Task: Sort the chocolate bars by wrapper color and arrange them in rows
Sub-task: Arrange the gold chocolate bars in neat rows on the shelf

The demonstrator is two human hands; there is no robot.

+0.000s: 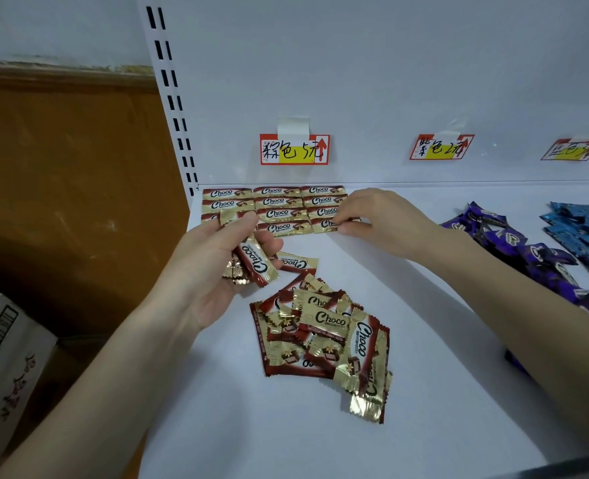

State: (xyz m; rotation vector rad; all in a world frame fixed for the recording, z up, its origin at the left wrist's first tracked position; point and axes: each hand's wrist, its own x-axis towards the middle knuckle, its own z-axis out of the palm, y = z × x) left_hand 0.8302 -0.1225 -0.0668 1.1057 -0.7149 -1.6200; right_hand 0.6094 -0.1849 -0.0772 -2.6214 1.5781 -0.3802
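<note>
Brown-and-gold Choco bars (277, 203) lie in neat rows at the back left of the white shelf (407, 392). My right hand (376, 216) pinches the right end of the bar (324, 224) at the right end of the front row. My left hand (213, 267) holds several brown-gold bars (255, 264) in its palm, fingers curled round them. A loose heap of the same bars (324, 340) lies in the middle of the shelf, and one single bar (296, 262) lies just above it.
Purple-wrapped bars (535, 257) lie in a pile at the right, blue-wrapped ones (586, 233) beyond them. Three handwritten price labels (294, 149) are taped to the shelf's back wall. A cardboard box (6, 361) stands at the lower left, off the shelf.
</note>
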